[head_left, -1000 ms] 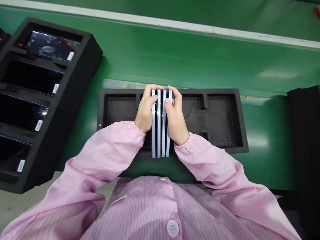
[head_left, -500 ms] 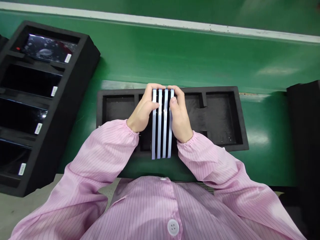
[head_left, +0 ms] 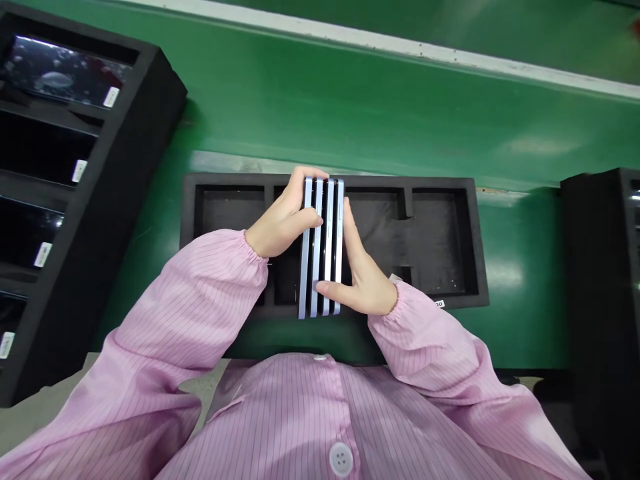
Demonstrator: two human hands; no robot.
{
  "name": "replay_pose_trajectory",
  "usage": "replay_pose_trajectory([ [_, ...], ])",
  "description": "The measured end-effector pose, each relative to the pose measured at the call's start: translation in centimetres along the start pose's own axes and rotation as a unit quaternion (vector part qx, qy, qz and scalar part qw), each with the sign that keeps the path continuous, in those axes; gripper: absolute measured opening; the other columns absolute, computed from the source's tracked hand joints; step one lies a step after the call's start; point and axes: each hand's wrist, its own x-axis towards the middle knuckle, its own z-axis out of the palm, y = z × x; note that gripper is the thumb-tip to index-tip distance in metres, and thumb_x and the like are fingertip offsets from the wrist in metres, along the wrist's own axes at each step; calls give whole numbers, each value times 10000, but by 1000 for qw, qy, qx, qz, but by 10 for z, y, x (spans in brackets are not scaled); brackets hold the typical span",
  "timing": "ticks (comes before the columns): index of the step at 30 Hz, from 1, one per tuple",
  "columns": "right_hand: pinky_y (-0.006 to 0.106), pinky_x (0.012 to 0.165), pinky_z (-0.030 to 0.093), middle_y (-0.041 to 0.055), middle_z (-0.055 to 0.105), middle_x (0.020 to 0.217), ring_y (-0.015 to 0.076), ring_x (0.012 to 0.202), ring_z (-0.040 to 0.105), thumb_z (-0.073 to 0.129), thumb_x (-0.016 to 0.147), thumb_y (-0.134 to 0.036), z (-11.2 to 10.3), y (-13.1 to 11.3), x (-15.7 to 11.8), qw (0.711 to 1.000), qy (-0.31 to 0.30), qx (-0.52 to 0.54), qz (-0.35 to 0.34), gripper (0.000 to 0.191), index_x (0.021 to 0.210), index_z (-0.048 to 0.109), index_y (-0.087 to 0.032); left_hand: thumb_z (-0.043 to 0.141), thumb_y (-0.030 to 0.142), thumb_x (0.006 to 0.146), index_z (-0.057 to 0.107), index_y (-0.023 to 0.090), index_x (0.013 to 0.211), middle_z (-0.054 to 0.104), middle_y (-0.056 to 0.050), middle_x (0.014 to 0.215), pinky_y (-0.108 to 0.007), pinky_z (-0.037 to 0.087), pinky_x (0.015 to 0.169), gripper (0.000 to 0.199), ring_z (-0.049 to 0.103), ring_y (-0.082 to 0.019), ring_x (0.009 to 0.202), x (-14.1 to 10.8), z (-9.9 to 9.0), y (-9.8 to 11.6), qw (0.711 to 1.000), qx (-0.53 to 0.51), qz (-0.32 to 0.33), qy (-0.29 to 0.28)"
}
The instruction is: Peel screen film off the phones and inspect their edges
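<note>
Several smartphones (head_left: 315, 267) with light-blue side frames stand on edge, side by side, between my hands. My left hand (head_left: 287, 217) is closed around their far left end, its fingers over the far tips and its thumb across the upper edges. At the right, my right hand (head_left: 364, 270) lies along the outermost phone with its fingers stretched forward. Its thumb presses across the upper edges nearer my body. Beneath the phones lies a black foam tray (head_left: 477, 267) with bare compartments in view; its middle is partly hidden by the phones and hands.
On the left, a tall black foam tray stack (head_left: 145, 127) holds dark-screened phones (head_left: 45, 143) with white labels. Another black stack (head_left: 600, 267) stands at the right edge. The green bench (head_left: 380, 113) carries a white strip (head_left: 320, 30) along its far side.
My right hand has slid nearer my body along the phones, its thumb now lower on their edges. My left hand keeps its grip. The view has shifted slightly.
</note>
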Motion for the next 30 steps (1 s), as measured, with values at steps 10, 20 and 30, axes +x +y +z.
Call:
replay_pose_trajectory([
  [10,536,1355,101,60,-166,1753,278,1650,-57,768,870,-513,-5,2,1,999,-31,0,-39,1240,1654,-166,-287,763,395,789,560,281,1223,619,-48,1082,-404,534,827,492,605,-265,963,0,-1,-4,1000,4,-8,6],
  [20,462,1295,352,151,417,1604,254,1540,395,507,1023,-604,2,-2,12,988,150,28,6,575,1433,345,-235,762,328,728,585,274,1193,626,-43,1102,-439,490,901,500,576,-282,1018,2,-1,-7,999,-17,-33,25],
  [30,394,1204,446,77,579,1442,225,1395,538,435,989,-738,-1,6,53,969,224,55,88,573,1302,439,-258,659,317,741,604,290,1159,646,-26,1078,-391,484,865,422,596,-262,1004,3,8,-12,997,-40,-16,69],
])
